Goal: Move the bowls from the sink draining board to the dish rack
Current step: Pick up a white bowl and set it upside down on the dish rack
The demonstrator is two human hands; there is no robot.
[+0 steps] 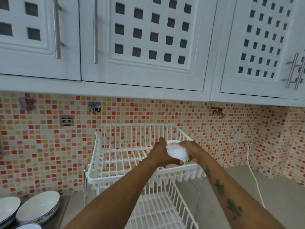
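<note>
A small white bowl is held upside down between both hands over the upper tier of the white wire dish rack, near its right front corner. The left hand is closed around the bowl's left side, with the thumb wrapped under its lower edge and the fingers laid along the far side. The right hand is clasped on the bowl's right side, its fingertips set over the base ring. A green printed pattern is seen on the bowl's rim just below the right hand. Whether the bowl is touching the rack wires cannot be told.

The rack's lower tier is seen beneath the forearms. The rack is stood on a grey counter against a mosaic tiled wall of red, orange and cream squares. At the lower left, two more bowls are leaned together: a large white bowl with a blue patterned outside and, to its left, another white bowl cut by the frame edge. White cabinets with square cut-outs are hung above
</note>
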